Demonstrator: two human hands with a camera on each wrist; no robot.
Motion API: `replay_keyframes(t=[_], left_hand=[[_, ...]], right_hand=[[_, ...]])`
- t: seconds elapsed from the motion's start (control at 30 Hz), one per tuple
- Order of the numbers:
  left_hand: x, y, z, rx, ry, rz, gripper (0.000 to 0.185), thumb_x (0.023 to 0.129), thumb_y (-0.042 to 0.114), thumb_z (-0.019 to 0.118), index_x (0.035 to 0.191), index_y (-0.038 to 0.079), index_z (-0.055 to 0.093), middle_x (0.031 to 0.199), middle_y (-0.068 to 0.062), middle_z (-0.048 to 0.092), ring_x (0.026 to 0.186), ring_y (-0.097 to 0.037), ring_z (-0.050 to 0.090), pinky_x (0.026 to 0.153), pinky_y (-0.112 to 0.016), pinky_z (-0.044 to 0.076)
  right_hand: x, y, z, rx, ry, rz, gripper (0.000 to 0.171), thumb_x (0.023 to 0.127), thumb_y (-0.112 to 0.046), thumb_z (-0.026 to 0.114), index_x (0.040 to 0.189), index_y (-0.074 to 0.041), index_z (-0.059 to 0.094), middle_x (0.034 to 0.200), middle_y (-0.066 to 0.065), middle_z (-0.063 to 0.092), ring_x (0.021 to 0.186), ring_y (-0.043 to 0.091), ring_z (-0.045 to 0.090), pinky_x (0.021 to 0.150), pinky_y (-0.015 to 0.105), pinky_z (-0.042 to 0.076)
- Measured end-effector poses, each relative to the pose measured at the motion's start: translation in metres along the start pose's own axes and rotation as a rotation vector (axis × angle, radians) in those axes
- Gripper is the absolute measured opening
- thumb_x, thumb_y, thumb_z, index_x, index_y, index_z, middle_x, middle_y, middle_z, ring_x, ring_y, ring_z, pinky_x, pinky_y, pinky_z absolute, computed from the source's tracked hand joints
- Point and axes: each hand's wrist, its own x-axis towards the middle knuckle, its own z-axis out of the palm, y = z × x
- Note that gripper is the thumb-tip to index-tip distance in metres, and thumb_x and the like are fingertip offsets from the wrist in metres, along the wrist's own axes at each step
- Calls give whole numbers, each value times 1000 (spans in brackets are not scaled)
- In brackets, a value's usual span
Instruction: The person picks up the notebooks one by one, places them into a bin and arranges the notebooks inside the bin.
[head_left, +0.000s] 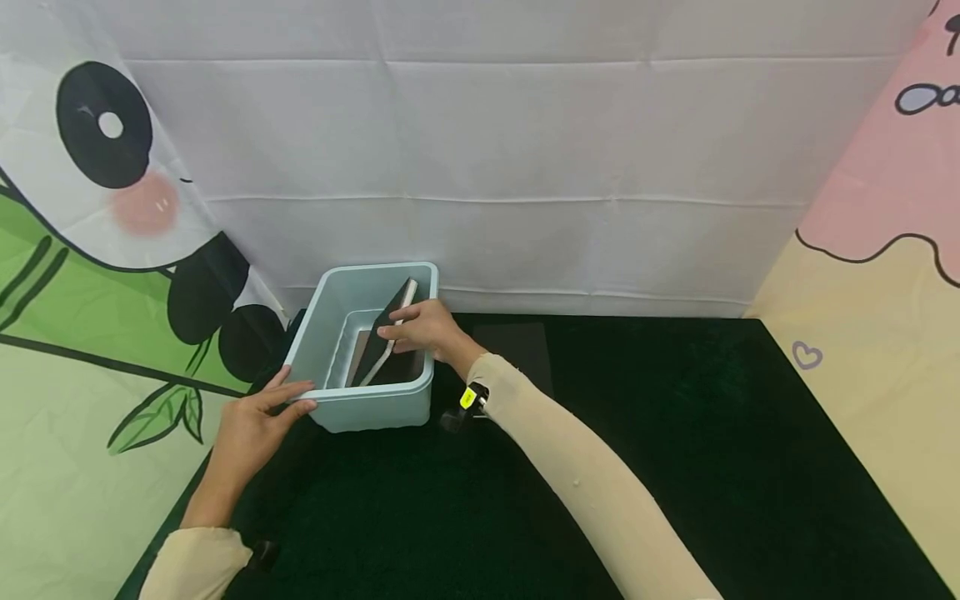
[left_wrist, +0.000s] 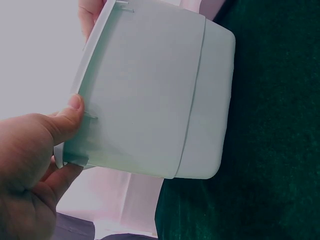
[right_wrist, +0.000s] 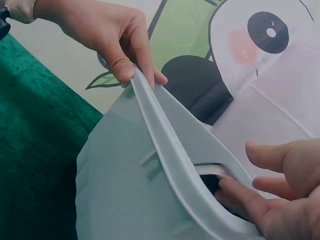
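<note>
A pale blue plastic bin stands at the back left of the dark green table. My left hand pinches its near left corner, thumb outside the rim and fingers round it, as the left wrist view shows too. Inside the bin, a dark-covered book with a white edge stands tilted. My right hand reaches over the bin's right side and holds the book by that white edge, fingers across it and thumb lower down. In the right wrist view the bin's rim hides most of the book.
Another dark flat piece lies low in the bin, partly covered. To the right of the bin, a black flat rectangle lies on the table, partly behind my right forearm. A white cloth wall rises right behind the bin.
</note>
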Motion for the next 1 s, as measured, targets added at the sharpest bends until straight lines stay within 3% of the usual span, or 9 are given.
replay_keyframes(t=[0.13, 0.27, 0.47, 0.6, 0.73, 0.9, 1.0], left_hand=[[2, 0, 1, 7, -3, 2, 28, 89, 12, 80, 116, 5, 77, 141, -24, 57, 77, -28, 74, 47, -27, 32], [3, 0, 1, 10, -6, 2, 28, 89, 14, 80, 116, 6, 77, 141, -24, 57, 62, -16, 66, 44, -28, 29], [2, 2, 0, 9, -8, -13, 29, 89, 14, 80, 117, 7, 77, 141, -24, 57, 62, -11, 64, 44, -29, 29], [3, 4, 1, -12, -6, -7, 30, 89, 12, 80, 118, 4, 76, 141, -25, 57, 72, -33, 73, 45, -28, 30], [3, 5, 1, -25, 0, -5, 30, 89, 12, 80, 118, 4, 76, 141, -26, 56, 96, -51, 70, 48, -26, 34], [0, 5, 0, -18, 4, -7, 30, 89, 11, 80, 118, 4, 76, 140, -26, 57, 85, -45, 73, 44, -28, 31], [-1, 4, 0, -13, 1, -5, 30, 90, 12, 80, 118, 5, 76, 140, -26, 57, 69, -29, 73, 43, -29, 29]], right_hand=[[-3, 0, -4, 27, -9, 5, 42, 95, -9, 73, 135, 1, 63, 122, 17, 72, 109, 34, 72, 94, 42, 55], [-11, -3, -11, 19, -14, -19, 42, 98, -15, 71, 137, -1, 62, 128, 16, 70, 115, 33, 70, 92, 40, 56], [-34, -9, -30, -30, -43, -95, 43, 102, -23, 67, 140, -5, 60, 136, 15, 66, 122, 33, 66, 96, 38, 54], [-52, -10, -49, -112, 8, -203, 42, 102, -26, 67, 139, -7, 62, 134, 12, 68, 119, 28, 67, 94, 34, 55], [-67, -7, -70, -243, 99, -306, 41, 101, -31, 67, 137, -11, 65, 133, 7, 69, 116, 20, 68, 91, 31, 55], [-81, 8, -93, -407, 159, -340, 42, 102, -35, 65, 137, -12, 65, 132, 5, 69, 114, 19, 69, 92, 33, 55], [-88, 21, -106, -484, 189, -339, 42, 102, -37, 65, 137, -14, 65, 132, 4, 69, 117, 20, 67, 95, 38, 54]])
